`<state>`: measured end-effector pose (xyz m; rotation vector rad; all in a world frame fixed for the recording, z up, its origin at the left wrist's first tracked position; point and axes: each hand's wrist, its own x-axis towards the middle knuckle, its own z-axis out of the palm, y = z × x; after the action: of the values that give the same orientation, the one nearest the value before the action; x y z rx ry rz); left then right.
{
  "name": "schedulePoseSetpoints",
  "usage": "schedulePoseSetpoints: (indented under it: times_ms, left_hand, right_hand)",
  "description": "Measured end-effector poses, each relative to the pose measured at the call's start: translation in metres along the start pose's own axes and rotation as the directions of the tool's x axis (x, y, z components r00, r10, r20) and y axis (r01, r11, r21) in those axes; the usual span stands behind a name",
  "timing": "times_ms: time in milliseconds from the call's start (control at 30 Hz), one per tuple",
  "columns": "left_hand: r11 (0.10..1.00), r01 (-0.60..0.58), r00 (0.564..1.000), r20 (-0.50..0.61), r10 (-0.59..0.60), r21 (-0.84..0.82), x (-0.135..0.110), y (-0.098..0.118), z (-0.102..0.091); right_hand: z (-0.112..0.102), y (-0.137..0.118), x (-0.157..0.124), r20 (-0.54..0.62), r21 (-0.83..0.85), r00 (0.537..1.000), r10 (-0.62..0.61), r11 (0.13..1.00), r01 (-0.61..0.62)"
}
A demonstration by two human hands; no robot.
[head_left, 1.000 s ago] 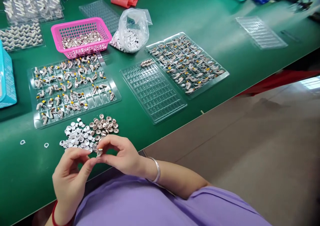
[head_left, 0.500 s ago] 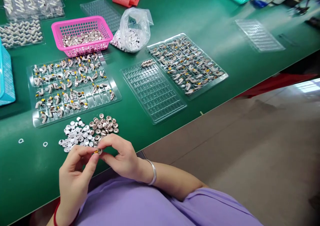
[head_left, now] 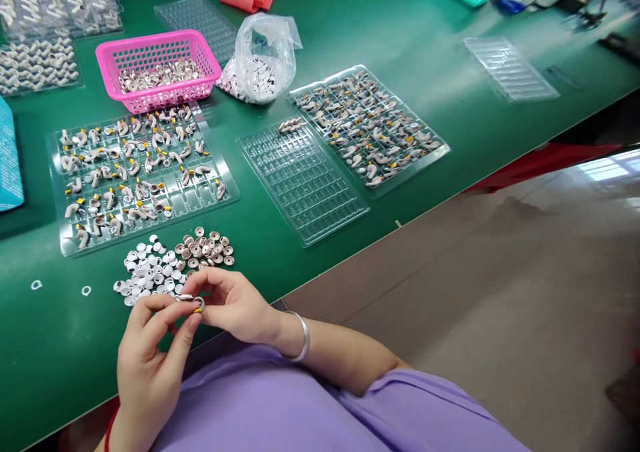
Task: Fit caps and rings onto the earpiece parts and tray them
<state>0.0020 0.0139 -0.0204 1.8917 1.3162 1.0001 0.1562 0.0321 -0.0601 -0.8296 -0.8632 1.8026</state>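
So from where I'm standing, the person's left hand (head_left: 153, 345) has thumb and fingers pinching a tiny pale ring-shaped part with a yellow tab (head_left: 199, 307), and the right hand (head_left: 240, 309) is pinching it from the other side, so it's up between both sets of fingertips, near the green table's (head_left: 280, 265) front edge. Can't make out the finer details, it's too small. Just beyond the hands there's a loose pile of round white caps (head_left: 150, 272) touching a pile of round beige cups (head_left: 213, 247). Behind those sits a see-through plastic tray (head_left: 197, 202) of curvy beige pieces with yellow bits, then a pink perforated plastic basket (head_left: 211, 79) holding more small parts.
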Motion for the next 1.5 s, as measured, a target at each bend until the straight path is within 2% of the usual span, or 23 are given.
schedulePoseSetpoints:
  times_ms: [100, 200, 333, 433, 533, 633, 767, 933, 1100, 1200, 1333, 1500]
  left_hand:
    - [0.998, -0.04, 0.999, 0.027, 0.039, 0.05, -0.001, -0.001, -0.001]
    - [0.984, -0.114, 0.993, 0.054, 0.107, 0.137, -0.001, -0.001, -0.003]
    - [0.909, -0.317, 0.949, 0.098, 0.301, 0.271, 0.002, 0.0, -0.008]
    - [0.88, -0.371, 0.929, 0.111, 0.354, 0.297, 0.004, 0.0, -0.008]
    - [0.919, -0.285, 0.958, 0.049, 0.282, 0.271, 0.003, 0.001, -0.006]
    - [0.969, -0.152, 0.988, -0.008, 0.156, 0.195, 0.001, 0.002, -0.004]
    - [0.994, -0.032, 0.999, 0.003, 0.032, 0.104, 0.001, 0.003, -0.007]
    - [0.994, -0.011, 1.0, 0.009, 0.01, 0.109, 0.003, 0.002, -0.012]
    - [0.995, 0.02, 0.999, 0.032, -0.023, 0.1, 0.006, 0.001, -0.015]
    - [0.994, 0.033, 0.998, 0.046, -0.038, 0.103, 0.007, 0.002, -0.016]
    - [0.994, 0.048, 0.996, 0.071, -0.055, 0.097, 0.006, 0.001, -0.017]
    - [0.992, 0.053, 0.992, 0.109, -0.066, 0.116, 0.006, -0.002, -0.018]
  right_hand:
    - [-0.001, 0.002, 0.001, -0.004, 0.051, 1.0, -0.016, 0.999, 0.016]
    - [-0.001, 0.003, 0.002, 0.042, 0.045, 0.998, -0.041, 0.998, 0.039]
    - [-0.001, -0.001, 0.003, 0.082, -0.056, 0.994, -0.076, 0.995, 0.081]
    - [-0.001, -0.003, 0.004, 0.066, -0.019, 0.996, -0.063, 0.998, 0.064]
    - [0.0, -0.002, 0.005, 0.06, 0.03, 0.994, -0.096, 0.995, 0.094]
    - [0.001, -0.001, 0.005, 0.05, 0.041, 0.986, -0.159, 0.987, 0.157]
    - [0.001, -0.002, 0.003, 0.019, -0.164, 0.971, -0.239, 0.957, 0.239]
    - [0.0, -0.009, -0.001, 0.085, -0.434, 0.937, -0.338, 0.834, 0.34]
    - [-0.006, -0.014, -0.004, 0.186, -0.518, 0.918, -0.351, 0.758, 0.395]
    - [-0.008, -0.014, -0.004, 0.18, -0.585, 0.898, -0.401, 0.69, 0.426]
    - [-0.01, -0.012, -0.003, 0.158, -0.622, 0.886, -0.436, 0.653, 0.433]
    - [-0.013, -0.012, 0.002, 0.332, -0.669, 0.832, -0.444, 0.511, 0.54]
